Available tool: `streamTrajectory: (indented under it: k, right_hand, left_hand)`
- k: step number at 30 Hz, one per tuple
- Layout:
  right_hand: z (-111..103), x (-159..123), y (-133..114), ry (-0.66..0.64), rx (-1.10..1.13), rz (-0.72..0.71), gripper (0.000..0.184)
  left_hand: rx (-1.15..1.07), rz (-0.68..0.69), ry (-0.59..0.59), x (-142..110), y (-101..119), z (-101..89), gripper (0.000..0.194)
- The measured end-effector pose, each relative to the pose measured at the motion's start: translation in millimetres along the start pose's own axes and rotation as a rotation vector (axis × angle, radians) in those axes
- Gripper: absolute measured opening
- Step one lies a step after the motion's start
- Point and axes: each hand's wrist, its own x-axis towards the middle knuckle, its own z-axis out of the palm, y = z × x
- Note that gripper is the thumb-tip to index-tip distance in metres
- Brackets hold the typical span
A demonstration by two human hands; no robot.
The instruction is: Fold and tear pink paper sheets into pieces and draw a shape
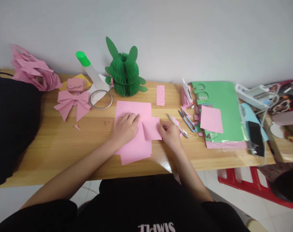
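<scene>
My left hand [126,127] rests on the stacked pink paper sheets [134,151], palm down, its fingers lying over the paper. Beside it, a small pink paper square [152,128] overlaps the sheets' right edge, its left side lifted a little. My right hand [171,134] pinches this square at its right edge between thumb and fingers. Just right of that hand lie a pen [177,125] and blue-handled thread snips [187,120]. Behind the sheets lies a pink paper strip [160,95] with outlines drawn on it.
A green folded-paper figure [126,77], a glue bottle [90,71], a tape ring [101,99] and a pink paper bow [73,101] stand or lie at back left. Rightward are a glue tube [188,93], green sheets [227,112] and a phone [256,138]. A black object [13,129] covers the left end.
</scene>
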Motion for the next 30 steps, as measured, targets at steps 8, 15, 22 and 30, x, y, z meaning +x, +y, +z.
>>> streamTrajectory:
  k: [8, 15, 22, 30]
  right_hand:
    - [0, 0, 2, 0.037, 0.029, -0.003, 0.029]
    - [-1, -1, 7, 0.023, 0.108, 0.006, 0.030]
    - [-6, 4, 7, -0.083, 0.244, 0.081, 0.032]
    - [-15, -1, -14, -0.248, 0.468, 0.430, 0.027]
  left_hand:
    - [0.009, 0.007, -0.014, 0, 0, -1.7, 0.044]
    - [0.031, 0.014, -0.016, 0, 0, -2.6, 0.044]
    - [0.044, 0.013, -0.023, 0, 2, -2.2, 0.045]
    - [0.036, 0.021, -0.024, -1, 4, -1.8, 0.044]
